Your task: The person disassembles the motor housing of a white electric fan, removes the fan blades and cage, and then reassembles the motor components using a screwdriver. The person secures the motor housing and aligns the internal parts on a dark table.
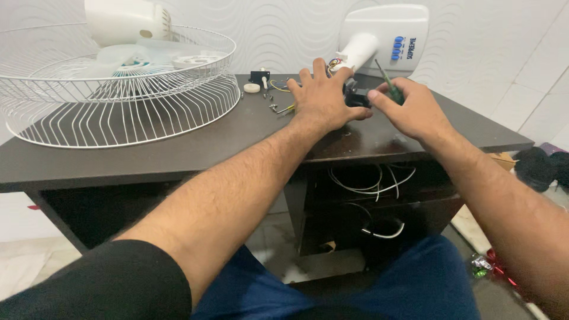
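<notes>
My left hand (323,95) lies palm down on the dark wooden table (178,142), covering a small black part (357,98) with coloured wires beside the white fan neck (355,52). My right hand (409,106) is closed around a green-handled screwdriver (388,83), whose shaft points up and back. The two hands nearly touch over the black part. Loose screws (274,106) and a small white knob (252,88) lie just left of my left hand.
A white wire fan guard (118,101) with blades and motor housing fills the table's left half. The white fan base (391,35) leans on the wall behind. White cables (367,186) hang in the shelf under the table. Dark cloth (539,169) lies on the floor right.
</notes>
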